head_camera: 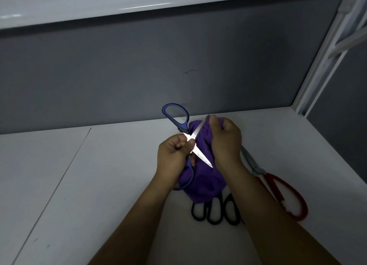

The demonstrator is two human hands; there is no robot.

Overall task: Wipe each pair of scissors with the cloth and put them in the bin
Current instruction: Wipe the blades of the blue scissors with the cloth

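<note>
Two bare hands raised over the white table (99, 175), seen from the head camera. Left hand (174, 153) clenched on the blue-handled scissors (195, 134) near the pivot, thumb and curled fingers pinching where the blades cross, lower handle loop running down beside the wrist. Scissors spread wide in an X: one loop up and to the left against the grey wall (139, 76), one bright blade pointing down to the right, the other slanting up to the right. Right hand (226, 139) grasping the purple cloth (202, 181), fingers curled, fabric bunched over the tip of that upper blade. Rest of the cloth hanging in a loose bundle between both wrists, behind the blades. Below it, flat on the table, black scissor handles (224, 211), upper parts covered by the cloth. Just to the right, red-handled scissors (278, 191) lying on the table, metal shanks showing beside the right wrist, partly hidden by the right forearm. White frame post (317, 66) at the far right corner.
</note>
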